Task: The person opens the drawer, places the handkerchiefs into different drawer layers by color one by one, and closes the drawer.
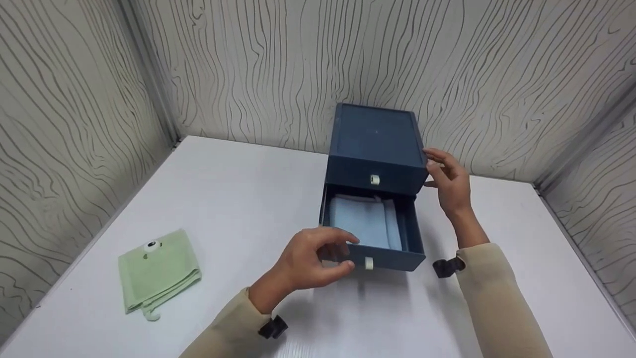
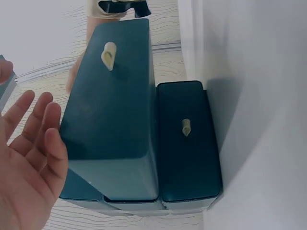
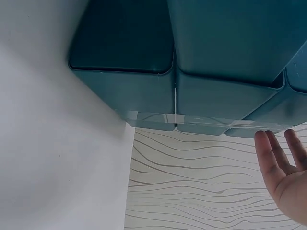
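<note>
A dark blue drawer cabinet stands against the back wall, its tiers stacked. Its middle drawer is pulled out, with a small pale pull tab on the front. Inside lies a folded light blue cloth. My left hand is at the drawer's front left corner, thumb and fingers spread apart, gripping nothing. My right hand has its fingertips at the upper right edge of the cabinet; in the right wrist view its fingers extend beside the cabinet's side.
A folded green hand towel with a cartoon eye and a hanging loop lies on the white table at the left. Below the pulled-out drawer, the bottom drawer is pushed in. Wood-patterned walls enclose the back and sides.
</note>
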Motion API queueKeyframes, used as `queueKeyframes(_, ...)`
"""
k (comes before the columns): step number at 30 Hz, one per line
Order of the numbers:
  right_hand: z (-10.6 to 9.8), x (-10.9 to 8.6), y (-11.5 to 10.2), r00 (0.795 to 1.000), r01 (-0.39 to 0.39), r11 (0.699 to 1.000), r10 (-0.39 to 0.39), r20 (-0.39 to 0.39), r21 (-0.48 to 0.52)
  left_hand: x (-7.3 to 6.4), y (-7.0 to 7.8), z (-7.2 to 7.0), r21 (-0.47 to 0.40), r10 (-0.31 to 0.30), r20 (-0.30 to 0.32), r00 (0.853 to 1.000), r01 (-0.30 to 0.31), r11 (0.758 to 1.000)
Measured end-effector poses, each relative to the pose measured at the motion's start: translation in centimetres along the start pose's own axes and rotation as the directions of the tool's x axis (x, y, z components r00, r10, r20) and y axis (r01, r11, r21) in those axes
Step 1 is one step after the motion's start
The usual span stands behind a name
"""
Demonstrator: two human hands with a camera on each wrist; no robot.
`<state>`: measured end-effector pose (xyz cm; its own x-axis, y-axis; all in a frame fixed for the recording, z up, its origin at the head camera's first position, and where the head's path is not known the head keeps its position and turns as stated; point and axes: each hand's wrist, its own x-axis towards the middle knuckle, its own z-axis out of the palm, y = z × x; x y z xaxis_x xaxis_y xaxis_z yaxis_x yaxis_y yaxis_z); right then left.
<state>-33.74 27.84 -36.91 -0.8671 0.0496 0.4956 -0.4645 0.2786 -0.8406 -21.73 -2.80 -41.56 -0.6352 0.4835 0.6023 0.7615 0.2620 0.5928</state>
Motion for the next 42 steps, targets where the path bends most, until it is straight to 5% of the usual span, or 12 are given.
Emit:
queueKeyframes(11, 0.5, 0.3, -0.2, 0.999, 0.000, 1.000, -0.001, 0.053, 0.017, -0.7, 0.2, 1.8, 0.031, -0.004, 0.062, 0.998, 0.002, 1.000)
queueKeyframes(19, 0.6, 0.5, 0.0, 0.999, -0.012, 0.999, 0.010, 0.050, 0.041, -0.9, -0.1, 2.8, 0.041, -0.095, 0.117, 0.989, 0.090, 0.995)
queueKeyframes(26, 0.8, 0.7, -0.1, 0.999, -0.006, 0.995, 0.003, 0.033, 0.095, -0.6, -0.1, 3.6, 0.069, -0.199, 0.171, 0.965, 0.190, 0.979)
queueKeyframes(35, 1.2, 0.6, 0.2, 1.000, -0.002, 0.991, 0.002, 0.004, 0.133, -0.6, -0.3, 4.6, 0.158, -0.225, 0.138, 0.965, 0.203, 0.966)
queueKeyframes(42, 1.5, 0.5, 0.3, 1.000, 0.004, 0.981, -0.003, -0.003, 0.194, -0.5, -0.4, 5.2, 0.231, -0.168, 0.084, 0.982, 0.145, 0.962)
